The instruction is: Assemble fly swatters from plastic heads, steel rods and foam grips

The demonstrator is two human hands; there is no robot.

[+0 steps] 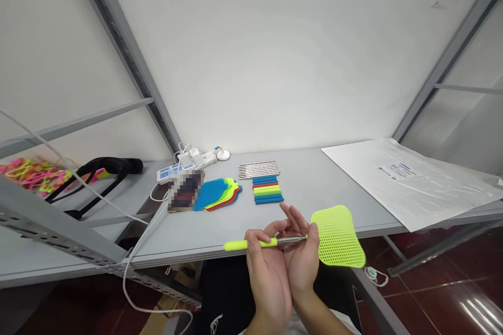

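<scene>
Both hands hold one yellow-green fly swatter (338, 236) level above the table's front edge. My left hand (267, 267) is closed round its yellow handle grip (236, 245). My right hand (304, 256) pinches the neck, where the metal rod (291, 239) meets the perforated head. Beyond the hands lies a row of coloured handle grips (268, 189) in blue, red, yellow and green. Behind them several metal rods (258, 169) lie side by side. To their left is a fanned stack of swatter heads (216, 193), blue on top, with yellow and red below.
A power strip (173, 171) with plugs and white cables stands at the back left, near a small white round device (223, 155). A large white package (408, 180) overhangs the table's right front edge. Metal shelf posts (137, 57) rise at both sides.
</scene>
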